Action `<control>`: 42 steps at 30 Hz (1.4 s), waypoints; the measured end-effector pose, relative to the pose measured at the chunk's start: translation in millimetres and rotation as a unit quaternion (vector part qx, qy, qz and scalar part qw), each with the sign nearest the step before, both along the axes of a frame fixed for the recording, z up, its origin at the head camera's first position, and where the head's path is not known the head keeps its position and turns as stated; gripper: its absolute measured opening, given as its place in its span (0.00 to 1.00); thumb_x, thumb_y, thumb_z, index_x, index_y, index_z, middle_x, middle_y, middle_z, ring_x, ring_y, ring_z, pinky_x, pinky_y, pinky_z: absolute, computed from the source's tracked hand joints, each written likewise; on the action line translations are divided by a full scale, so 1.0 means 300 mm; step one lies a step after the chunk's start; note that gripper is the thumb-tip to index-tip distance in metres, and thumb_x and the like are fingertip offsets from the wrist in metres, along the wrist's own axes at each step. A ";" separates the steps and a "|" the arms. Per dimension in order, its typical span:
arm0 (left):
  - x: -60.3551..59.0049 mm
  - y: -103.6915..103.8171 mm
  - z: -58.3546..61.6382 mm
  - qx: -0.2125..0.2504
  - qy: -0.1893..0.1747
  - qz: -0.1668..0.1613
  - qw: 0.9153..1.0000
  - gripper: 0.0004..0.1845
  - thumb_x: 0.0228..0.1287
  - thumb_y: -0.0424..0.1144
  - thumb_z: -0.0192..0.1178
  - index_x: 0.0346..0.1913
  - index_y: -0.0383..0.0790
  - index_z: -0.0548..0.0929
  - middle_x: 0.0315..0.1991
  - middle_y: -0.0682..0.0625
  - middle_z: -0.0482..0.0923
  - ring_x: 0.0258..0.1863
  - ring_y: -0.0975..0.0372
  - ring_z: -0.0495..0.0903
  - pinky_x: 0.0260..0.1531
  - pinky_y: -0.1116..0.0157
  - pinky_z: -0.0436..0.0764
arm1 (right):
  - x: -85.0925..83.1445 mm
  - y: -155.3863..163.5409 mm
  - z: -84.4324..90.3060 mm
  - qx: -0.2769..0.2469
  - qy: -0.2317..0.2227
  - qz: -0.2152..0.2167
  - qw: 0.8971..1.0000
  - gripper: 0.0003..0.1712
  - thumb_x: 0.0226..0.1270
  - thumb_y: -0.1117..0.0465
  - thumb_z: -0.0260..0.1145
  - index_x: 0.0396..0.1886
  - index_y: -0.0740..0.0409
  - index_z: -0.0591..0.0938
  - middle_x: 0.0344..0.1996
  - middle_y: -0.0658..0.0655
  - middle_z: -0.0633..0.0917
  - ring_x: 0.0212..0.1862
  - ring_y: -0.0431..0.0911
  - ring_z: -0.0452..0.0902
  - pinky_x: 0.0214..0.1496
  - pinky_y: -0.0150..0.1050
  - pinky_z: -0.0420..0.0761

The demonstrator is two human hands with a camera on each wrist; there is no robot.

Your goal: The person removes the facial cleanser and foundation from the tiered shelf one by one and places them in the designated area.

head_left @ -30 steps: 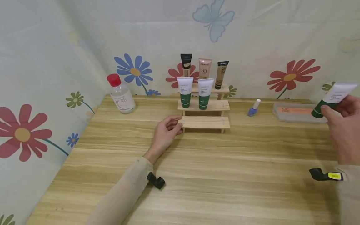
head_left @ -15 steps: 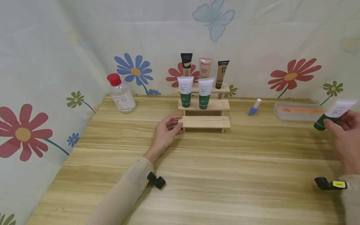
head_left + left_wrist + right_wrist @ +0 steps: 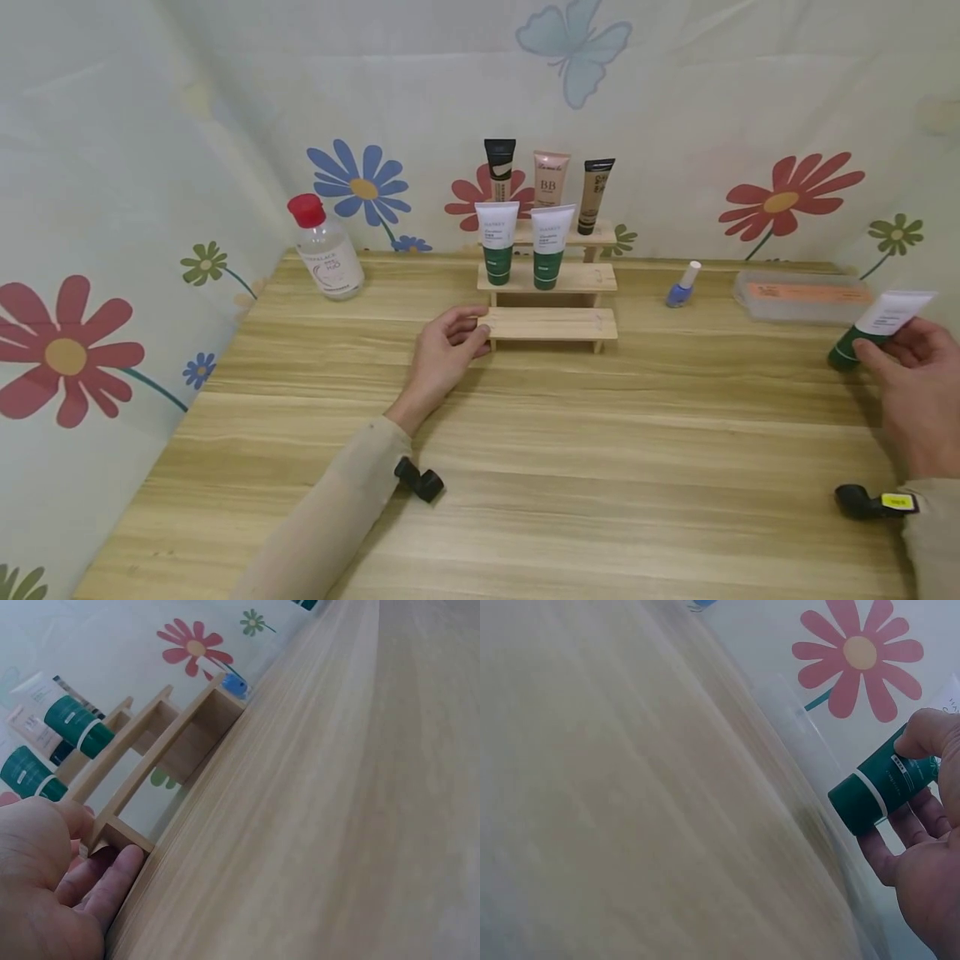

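My right hand holds a white tube with a green cap tilted, cap end down, at the table's right edge; the right wrist view shows thumb and fingers round the green cap. My left hand grips the left end of the lowest step of a three-step wooden rack; the fingers curl against that end. Two matching white and green tubes stand on the middle step. Three cosmetic tubes stand on the top step.
A clear bottle with a red cap stands at the back left. A blue nail polish bottle and a flat clear plastic box sit right of the rack. Flowered cloth walls close in the wooden table.
My right hand has lowered the tube from shoulder height toward the tabletop at the right edge. The left hand has stayed on the rack's lowest step.
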State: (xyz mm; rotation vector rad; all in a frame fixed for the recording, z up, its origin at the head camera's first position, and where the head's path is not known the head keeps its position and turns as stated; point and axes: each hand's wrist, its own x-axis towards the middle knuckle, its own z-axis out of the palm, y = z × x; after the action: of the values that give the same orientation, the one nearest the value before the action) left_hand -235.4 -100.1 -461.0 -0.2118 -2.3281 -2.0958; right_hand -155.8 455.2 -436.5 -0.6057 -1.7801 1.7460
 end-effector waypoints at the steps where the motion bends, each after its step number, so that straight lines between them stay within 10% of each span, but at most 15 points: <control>1: 0.000 0.000 0.000 0.000 -0.001 0.001 1.000 0.15 0.82 0.35 0.69 0.65 0.43 0.89 0.51 0.40 0.87 0.50 0.51 0.91 0.50 0.61 0.97 | 0.001 -0.001 -0.001 0.005 -0.005 -0.001 1.000 0.27 0.71 0.80 0.69 0.56 0.44 0.82 0.50 0.41 0.84 0.51 0.32 0.79 0.47 0.10 0.79; 24: -0.004 0.002 0.002 0.003 0.002 0.001 1.000 0.14 0.81 0.34 0.69 0.65 0.42 0.89 0.50 0.40 0.87 0.49 0.51 0.92 0.50 0.61 0.97 | 0.074 0.008 -0.044 0.170 -0.140 0.010 0.975 0.37 0.81 0.66 0.67 0.85 0.42 0.74 0.49 0.24 0.74 0.52 0.25 0.70 0.53 0.11 0.68; 42: -0.006 -0.001 -0.003 0.006 0.000 -0.002 1.000 0.14 0.82 0.34 0.68 0.64 0.43 0.89 0.51 0.40 0.86 0.50 0.51 0.91 0.51 0.61 0.97 | 0.121 0.040 -0.092 0.266 -0.115 0.062 0.955 0.34 0.80 0.67 0.68 0.83 0.55 0.75 0.47 0.19 0.72 0.49 0.20 0.67 0.49 0.08 0.66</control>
State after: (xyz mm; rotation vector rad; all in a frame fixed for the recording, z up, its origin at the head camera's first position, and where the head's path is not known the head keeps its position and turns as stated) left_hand -237.2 -100.3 -462.0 -0.2161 -2.3166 -2.1099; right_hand -119.4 467.2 -464.0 -0.4838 -2.3731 1.2135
